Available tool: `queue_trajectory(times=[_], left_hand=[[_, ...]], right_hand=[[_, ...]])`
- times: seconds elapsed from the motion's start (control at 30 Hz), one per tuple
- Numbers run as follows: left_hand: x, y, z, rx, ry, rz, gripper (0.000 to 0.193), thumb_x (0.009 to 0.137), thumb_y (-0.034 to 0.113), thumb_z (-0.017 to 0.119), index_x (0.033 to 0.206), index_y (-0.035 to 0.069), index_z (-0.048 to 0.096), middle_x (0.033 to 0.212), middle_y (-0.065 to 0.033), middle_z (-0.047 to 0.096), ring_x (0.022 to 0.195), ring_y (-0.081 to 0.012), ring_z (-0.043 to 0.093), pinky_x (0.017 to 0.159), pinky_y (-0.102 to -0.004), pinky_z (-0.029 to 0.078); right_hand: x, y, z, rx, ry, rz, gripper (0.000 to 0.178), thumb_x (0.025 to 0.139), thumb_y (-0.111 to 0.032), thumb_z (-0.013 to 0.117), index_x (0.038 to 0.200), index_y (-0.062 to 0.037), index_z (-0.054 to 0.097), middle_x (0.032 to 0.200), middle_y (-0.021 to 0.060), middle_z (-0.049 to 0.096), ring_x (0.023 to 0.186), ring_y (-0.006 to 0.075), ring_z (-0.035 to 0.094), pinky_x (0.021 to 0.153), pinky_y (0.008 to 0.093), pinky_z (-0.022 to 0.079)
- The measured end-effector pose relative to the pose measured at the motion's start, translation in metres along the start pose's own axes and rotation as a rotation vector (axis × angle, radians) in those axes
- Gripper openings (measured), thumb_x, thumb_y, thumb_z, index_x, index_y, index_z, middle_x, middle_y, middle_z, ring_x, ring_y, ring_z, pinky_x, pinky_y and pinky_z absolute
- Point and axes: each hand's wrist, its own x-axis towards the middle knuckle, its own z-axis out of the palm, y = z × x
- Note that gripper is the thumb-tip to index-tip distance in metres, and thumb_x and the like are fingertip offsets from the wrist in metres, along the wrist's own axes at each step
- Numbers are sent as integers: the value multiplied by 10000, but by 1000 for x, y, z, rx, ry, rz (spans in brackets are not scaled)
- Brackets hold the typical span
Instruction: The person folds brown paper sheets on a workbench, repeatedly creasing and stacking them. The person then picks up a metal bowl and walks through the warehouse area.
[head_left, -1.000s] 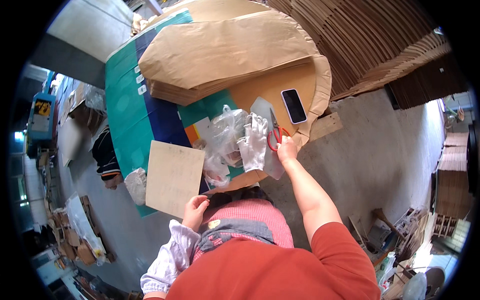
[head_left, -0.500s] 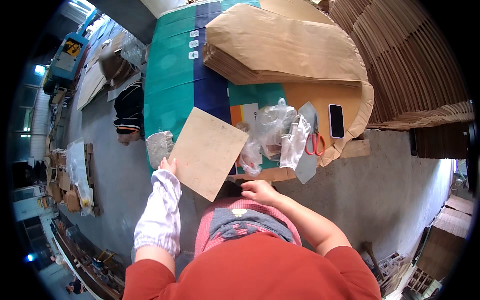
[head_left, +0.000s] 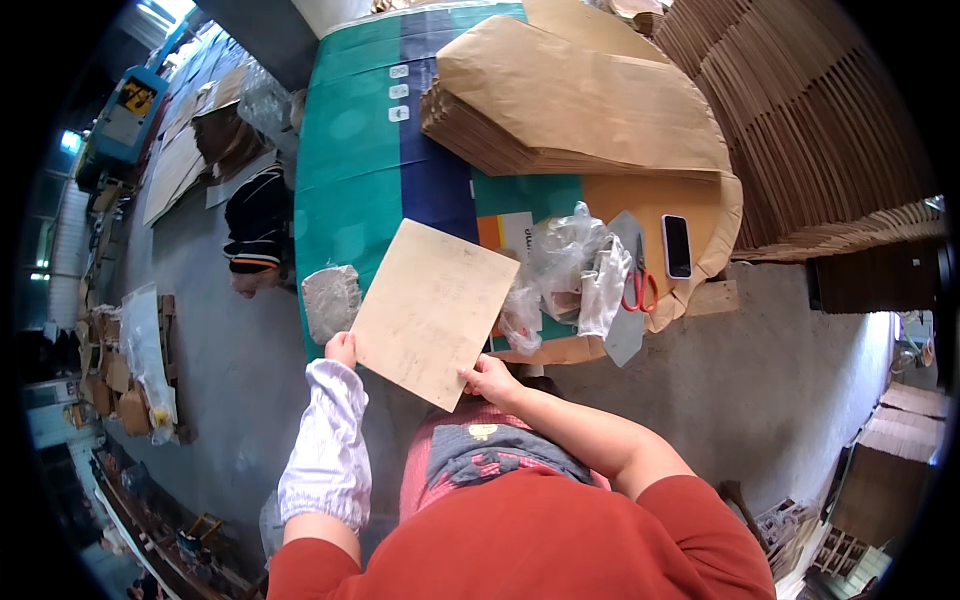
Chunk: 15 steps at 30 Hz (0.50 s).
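Note:
A flat tan square board (head_left: 437, 312) is held tilted at the near edge of the table, one corner pointing toward me. My left hand (head_left: 341, 348), below a white sleeve cover, grips its left corner, fingers partly hidden behind it. My right hand (head_left: 490, 380) pinches its lower right edge between thumb and fingers. Just left of the board lies a grey, rough-looking pad or block (head_left: 331, 302). To the right sit a clear plastic bag (head_left: 562, 250), a white cloth glove or sleeve (head_left: 604, 288) and red-handled scissors (head_left: 640, 290).
A stack of brown paper sheets (head_left: 580, 95) covers the table's far side, over a green and blue covering (head_left: 345, 140). A phone (head_left: 676, 246) lies at the right. Tall brown stacks (head_left: 790, 120) stand beyond. Dark clothing (head_left: 256, 222) shows beside the table's left edge.
My right hand has come up from near my lap and taken hold of the board's lower right edge. In the picture, the board has shifted slightly right, still in my left hand.

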Motion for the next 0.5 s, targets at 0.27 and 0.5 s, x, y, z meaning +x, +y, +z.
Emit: queue_trajectory(times=[0.27, 0.5], left_hand=[[-68, 40, 14, -427, -108, 45, 321, 1006, 245, 495, 970, -31, 653, 780, -9, 659, 695, -74, 582, 610, -253, 476], [-110, 100, 36, -450, -242, 142, 268, 965, 225, 574, 990, -32, 644, 794, -33, 637, 685, -88, 551, 612, -251, 465]], right_hand=[[-44, -23, -48, 7, 0, -311, 275, 973, -217, 563, 1167, -23, 569, 985, -10, 603, 849, 74, 537, 733, 260, 472], [-125, -79, -106, -216, 47, -362, 291, 975, -174, 538, 1188, 22, 564, 1082, 31, 625, 997, 101, 553, 890, 283, 468]])
